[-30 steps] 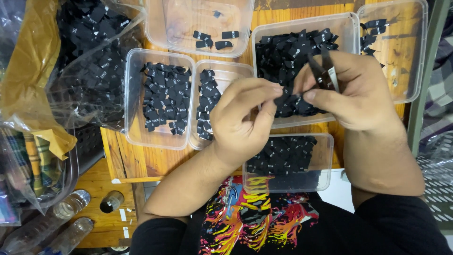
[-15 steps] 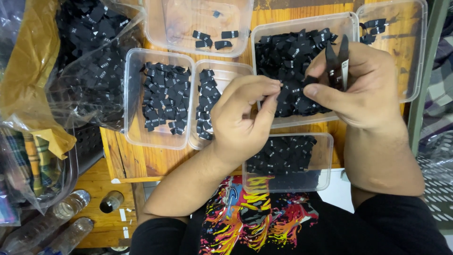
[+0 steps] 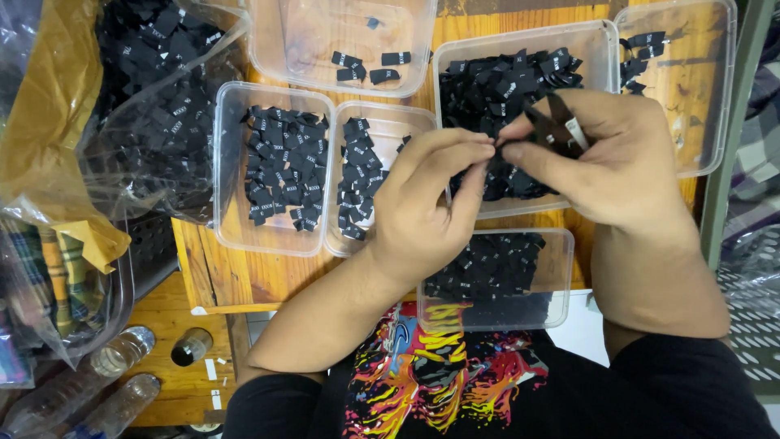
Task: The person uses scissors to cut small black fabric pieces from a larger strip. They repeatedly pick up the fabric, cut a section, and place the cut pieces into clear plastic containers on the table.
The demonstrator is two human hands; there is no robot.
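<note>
Both hands, left hand [image 3: 422, 211] and right hand [image 3: 617, 162], pinch perhaps one black label [image 3: 497, 148] above six clear trays [image 3: 561, 276].

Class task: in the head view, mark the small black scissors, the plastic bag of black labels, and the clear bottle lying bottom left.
small black scissors [image 3: 559, 123], head view, on the blades
clear plastic bag of black labels [image 3: 154, 97], head view, mid-bag
clear plastic bottle [image 3: 122, 351], head view, on its body

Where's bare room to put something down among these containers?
The top middle tub and the far right tub are mostly bare inside, with few black labels. A wood strip shows below the two small tubs. Under both hands it is crowded.
</note>
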